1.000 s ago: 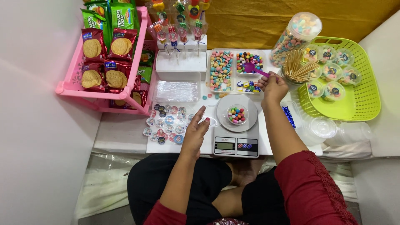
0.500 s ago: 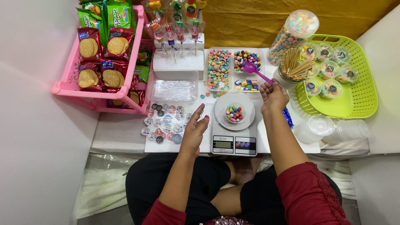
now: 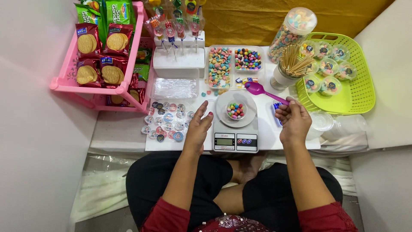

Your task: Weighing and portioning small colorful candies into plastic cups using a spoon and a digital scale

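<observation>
While your right hand [image 3: 294,120] fingers pinch purple plastic scoop [image 3: 262,91] by handle, bowl end just right of clear candy cup [image 3: 235,110] on white scale [image 3: 235,129]; left hand [image 3: 198,128] fingers loose, empty, beside scale.

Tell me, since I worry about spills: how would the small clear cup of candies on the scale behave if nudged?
The small clear cup looks thin and light, so it would likely slide on the smooth scale plate. It has no lid, so the round candies could roll out if it tips.
</observation>
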